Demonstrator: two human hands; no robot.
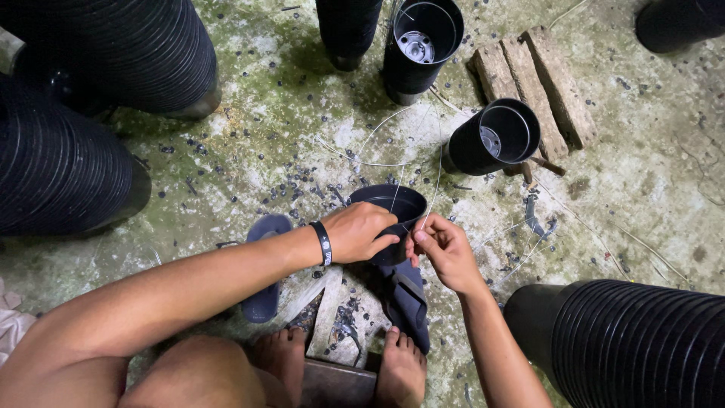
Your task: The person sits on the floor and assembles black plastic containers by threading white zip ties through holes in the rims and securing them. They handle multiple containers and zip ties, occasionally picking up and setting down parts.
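My left hand, with a black band on its wrist, grips the near rim of a black plastic pot standing open on the ground in front of me. Touching the same rim from the right, my right hand pinches a thin pale wire that runs up and away from the pot. Below the pot lie my two bare feet and a pair of dark blue sandals.
Two more open black pots stand farther off, the second beside weathered wooden planks. Long nested stacks of black pots lie at left, top left and bottom right. Small dark chips litter the mossy concrete floor.
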